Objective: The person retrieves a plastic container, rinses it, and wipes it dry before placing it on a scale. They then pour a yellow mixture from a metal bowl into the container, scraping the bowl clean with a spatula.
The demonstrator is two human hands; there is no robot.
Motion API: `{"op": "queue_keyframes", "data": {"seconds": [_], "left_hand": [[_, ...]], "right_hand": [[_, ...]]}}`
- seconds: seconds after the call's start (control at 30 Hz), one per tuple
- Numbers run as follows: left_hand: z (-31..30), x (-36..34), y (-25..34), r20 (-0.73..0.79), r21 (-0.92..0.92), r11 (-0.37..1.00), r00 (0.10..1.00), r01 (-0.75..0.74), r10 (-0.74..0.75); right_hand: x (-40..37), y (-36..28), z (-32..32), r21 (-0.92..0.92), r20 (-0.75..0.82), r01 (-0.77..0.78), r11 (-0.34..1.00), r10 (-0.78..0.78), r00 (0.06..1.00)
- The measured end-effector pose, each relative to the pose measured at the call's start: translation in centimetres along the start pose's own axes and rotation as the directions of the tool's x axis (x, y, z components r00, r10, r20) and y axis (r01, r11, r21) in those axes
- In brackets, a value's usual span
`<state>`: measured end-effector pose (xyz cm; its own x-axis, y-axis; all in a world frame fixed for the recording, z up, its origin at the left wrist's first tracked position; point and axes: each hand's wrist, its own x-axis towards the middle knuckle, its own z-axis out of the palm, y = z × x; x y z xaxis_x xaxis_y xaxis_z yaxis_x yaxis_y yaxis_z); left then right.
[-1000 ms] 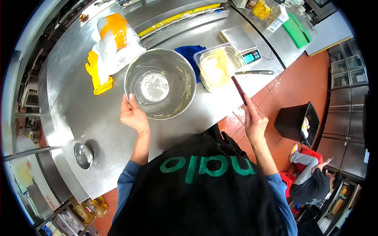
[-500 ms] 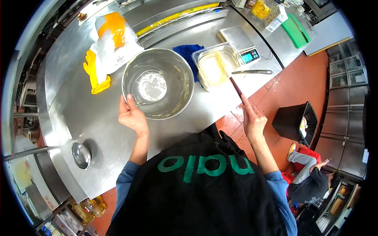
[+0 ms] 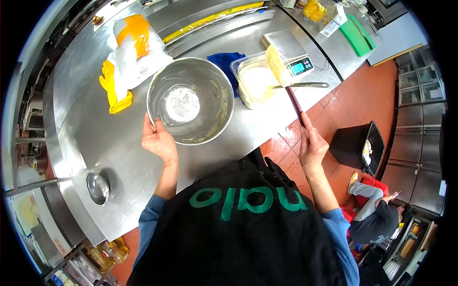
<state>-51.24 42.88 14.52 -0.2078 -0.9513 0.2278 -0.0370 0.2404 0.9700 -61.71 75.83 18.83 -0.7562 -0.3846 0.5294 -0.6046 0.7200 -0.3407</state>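
Note:
My left hand (image 3: 161,142) grips the near-left rim of a large steel mixing bowl (image 3: 217,102), whose inner wall is smeared with pale residue. In my right hand (image 3: 312,145) is the dark handle of a spatula (image 3: 277,66); its blade is coated with pale yellow batter and stands over the right side of a clear plastic container (image 3: 242,88). Pale cream batter (image 3: 257,82) lies inside that container. A second utensil with a dark handle (image 3: 310,85) rests across the container's right edge. Behind the container sits a digital scale (image 3: 286,42).
A blue cloth (image 3: 223,61) lies between bowl and container. Yellow gloves (image 3: 110,88) and a plastic bag (image 3: 143,62) are at the left back. A small steel bowl (image 3: 98,188) stands front left. On the floor are a black bin (image 3: 350,148) and a seated person (image 3: 377,221).
The spatula has risen from inside the container to above its right side, with batter on its blade. My right hand has shifted slightly right. The left hand still holds the bowl.

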Motion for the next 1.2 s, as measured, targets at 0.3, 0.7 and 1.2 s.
{"op": "queue_keyframes", "data": {"seconds": [0.3,0.7,1.2], "left_hand": [[-0.9,1.1,0.2,0.000,-0.001,0.995,0.995,-0.096,0.096],[-1.8,3.1,8.2,0.171,0.122,0.935,0.935,-0.333,0.311],[-1.1,4.5,8.8,-0.004,0.192,0.822,0.837,-0.536,0.547]], "right_hand": [[1.1,-1.4,-0.7,0.309,0.243,-0.356,0.882,0.289,0.926],[12.7,-6.0,1.1,-0.114,0.401,0.655,0.747,-0.568,0.719],[4.5,-13.6,2.7,0.508,0.850,-0.691,0.514,-0.168,0.500]]}}
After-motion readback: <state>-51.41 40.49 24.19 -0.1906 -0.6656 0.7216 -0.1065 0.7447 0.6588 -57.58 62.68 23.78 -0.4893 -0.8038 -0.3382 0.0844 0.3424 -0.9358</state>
